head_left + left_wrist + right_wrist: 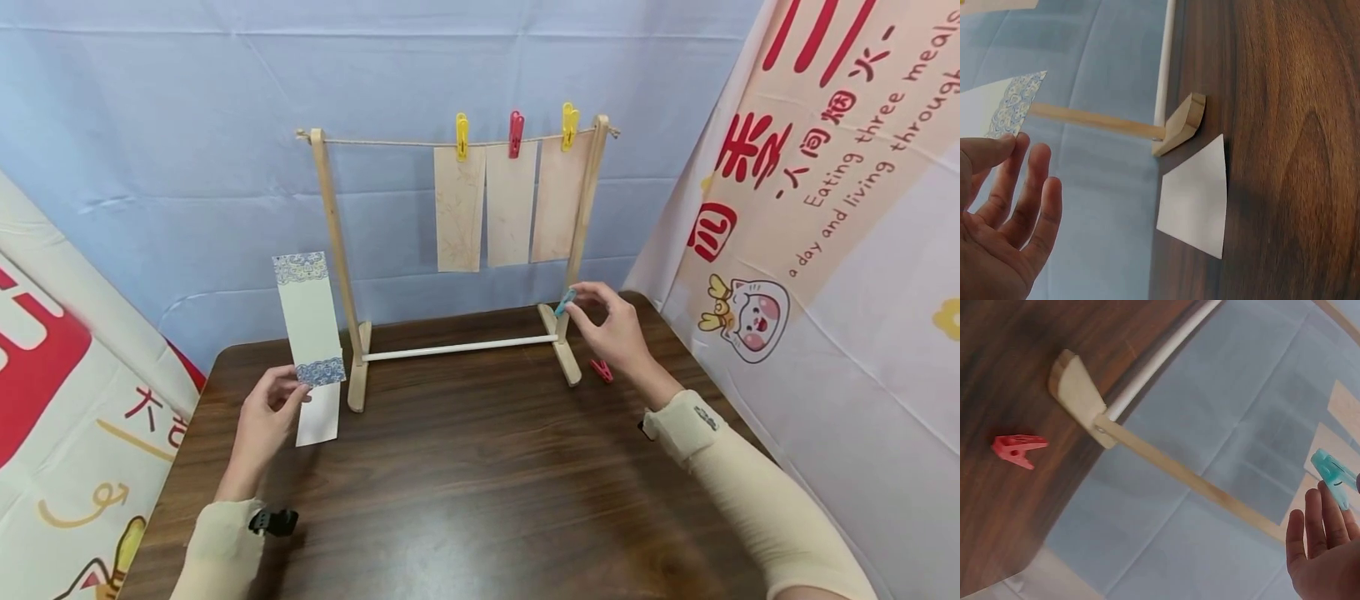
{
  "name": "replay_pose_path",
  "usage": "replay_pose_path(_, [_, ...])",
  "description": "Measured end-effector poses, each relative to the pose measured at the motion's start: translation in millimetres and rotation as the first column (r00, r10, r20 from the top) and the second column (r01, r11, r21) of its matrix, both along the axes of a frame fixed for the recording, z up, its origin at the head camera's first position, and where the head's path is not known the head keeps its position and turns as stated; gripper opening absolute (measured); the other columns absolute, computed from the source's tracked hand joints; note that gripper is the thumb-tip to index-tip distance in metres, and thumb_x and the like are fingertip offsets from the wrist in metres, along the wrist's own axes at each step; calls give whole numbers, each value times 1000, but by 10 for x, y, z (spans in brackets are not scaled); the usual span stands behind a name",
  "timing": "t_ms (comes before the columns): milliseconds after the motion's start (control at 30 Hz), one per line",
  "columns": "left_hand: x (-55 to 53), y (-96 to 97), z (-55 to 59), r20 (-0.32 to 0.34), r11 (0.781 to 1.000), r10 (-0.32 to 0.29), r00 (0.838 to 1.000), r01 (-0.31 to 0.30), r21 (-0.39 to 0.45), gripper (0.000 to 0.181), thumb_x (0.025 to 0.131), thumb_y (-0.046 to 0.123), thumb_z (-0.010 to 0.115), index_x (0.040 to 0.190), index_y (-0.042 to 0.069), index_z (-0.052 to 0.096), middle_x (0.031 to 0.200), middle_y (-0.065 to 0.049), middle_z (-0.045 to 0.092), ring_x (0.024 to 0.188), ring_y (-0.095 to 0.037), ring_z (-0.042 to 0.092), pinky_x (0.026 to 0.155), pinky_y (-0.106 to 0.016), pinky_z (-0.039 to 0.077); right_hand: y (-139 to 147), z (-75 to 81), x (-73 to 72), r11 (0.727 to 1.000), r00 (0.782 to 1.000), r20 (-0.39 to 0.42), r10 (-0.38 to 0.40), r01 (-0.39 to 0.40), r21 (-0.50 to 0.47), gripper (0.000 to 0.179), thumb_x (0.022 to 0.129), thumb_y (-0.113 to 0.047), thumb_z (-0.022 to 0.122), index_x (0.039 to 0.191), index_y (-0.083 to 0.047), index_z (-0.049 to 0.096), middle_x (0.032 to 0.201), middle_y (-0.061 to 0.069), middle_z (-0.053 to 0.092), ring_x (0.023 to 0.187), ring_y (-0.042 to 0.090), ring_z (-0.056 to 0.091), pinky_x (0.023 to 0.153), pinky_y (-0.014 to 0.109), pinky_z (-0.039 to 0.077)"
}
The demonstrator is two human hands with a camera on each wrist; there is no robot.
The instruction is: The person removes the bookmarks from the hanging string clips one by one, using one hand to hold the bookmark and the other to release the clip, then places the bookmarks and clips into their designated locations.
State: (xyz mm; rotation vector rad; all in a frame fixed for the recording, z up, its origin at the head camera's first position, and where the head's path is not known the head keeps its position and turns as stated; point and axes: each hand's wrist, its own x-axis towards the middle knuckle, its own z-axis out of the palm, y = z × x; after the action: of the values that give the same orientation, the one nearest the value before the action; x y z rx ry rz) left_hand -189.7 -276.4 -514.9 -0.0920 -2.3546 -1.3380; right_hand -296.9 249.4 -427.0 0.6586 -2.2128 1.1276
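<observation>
My left hand (268, 412) pinches the lower end of a paper card (311, 317) with blue patterned bands at both ends, held upright left of the wooden rack. In the left wrist view thumb and forefinger grip the card's patterned corner. Below it a plain white card (1194, 197) lies on the table. By the rack's right post, my right hand (611, 325) holds a teal clothespin (565, 302) between thumb and fingers. A red clothespin (1017, 449) lies on the table near the rack's right foot.
The wooden rack (335, 225) has a string (390, 142) across its top. Two yellow clothespins (462, 137) and a red one (516, 135) pin three beige cards (459, 217) toward its right end. A white bar (457, 347) joins its feet on the brown table (450, 483).
</observation>
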Motion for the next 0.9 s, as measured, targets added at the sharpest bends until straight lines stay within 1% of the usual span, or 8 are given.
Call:
replay_pose_path(100, [25, -46, -15, 12, 1000, 21, 1000, -21, 0, 33, 98, 8, 66, 129, 3, 57, 97, -13, 72, 79, -12, 70, 68, -15, 50, 44, -63, 8, 1000, 1000, 13, -13, 13, 12, 30, 91, -13, 75, 119, -3, 66, 99, 8, 71, 95, 28, 67, 90, 44, 49])
replay_pose_path(167, [8, -114, -103, 16, 999, 34, 999, -34, 5, 32, 98, 11, 66, 129, 6, 57, 97, -11, 72, 78, -4, 68, 68, -14, 49, 76, -106, 11, 1000, 999, 25, -23, 22, 19, 31, 91, -13, 75, 119, -4, 66, 99, 7, 71, 96, 29, 67, 92, 43, 47])
replay_pose_path(200, [18, -128, -110, 25, 999, 41, 999, -41, 2, 33, 98, 12, 66, 129, 6, 56, 99, -17, 71, 78, -1, 67, 67, -14, 49, 91, -124, 15, 999, 999, 36, -30, 29, 24, 31, 91, -13, 75, 119, -4, 66, 99, 7, 71, 97, 28, 67, 93, 46, 46])
replay_pose_path(233, [27, -142, -118, 33, 999, 48, 998, -48, -4, 33, 98, 12, 65, 129, 6, 56, 100, -16, 71, 78, 1, 66, 67, -14, 49, 106, -146, 16, 999, 998, 41, -37, 36, 28, 31, 91, -13, 75, 120, -5, 66, 99, 7, 71, 97, 28, 67, 92, 45, 47])
replay_pose_path(433, [68, -190, -174, 59, 998, 62, 996, -62, 0, 34, 99, 11, 65, 130, 3, 55, 100, -18, 70, 77, -1, 67, 67, -12, 49, 190, -233, 45, 997, 995, 72, -67, 64, 40, 31, 90, -11, 76, 119, -3, 66, 99, 8, 72, 93, 22, 67, 84, 36, 51])
replay_pose_path(567, [106, -223, -206, 88, 996, 87, 992, -89, 11, 34, 98, 11, 65, 130, 3, 55, 100, -19, 70, 75, 3, 66, 67, -12, 50, 248, -305, 55, 997, 993, 89, -74, 71, 44, 31, 90, -9, 76, 119, -1, 65, 99, 9, 71, 92, 21, 67, 82, 34, 54])
replay_pose_path(833, [193, -324, -245, 129, 994, 110, 986, -107, -33, 33, 99, 10, 63, 130, 0, 55, 101, -23, 69, 76, -3, 68, 66, -13, 50, 375, -484, 86, 994, 985, 142, -99, 92, 55, 33, 91, -7, 74, 122, -1, 64, 99, 11, 70, 93, 24, 66, 83, 47, 51])
replay_pose_path(900, [209, -342, -245, 145, 993, 115, 983, -109, -49, 33, 100, 11, 63, 130, 0, 55, 101, -22, 70, 76, -3, 67, 65, -14, 50, 404, -522, 89, 993, 982, 155, -111, 102, 65, 34, 91, -7, 74, 123, -1, 63, 100, 11, 70, 93, 25, 65, 83, 46, 51])
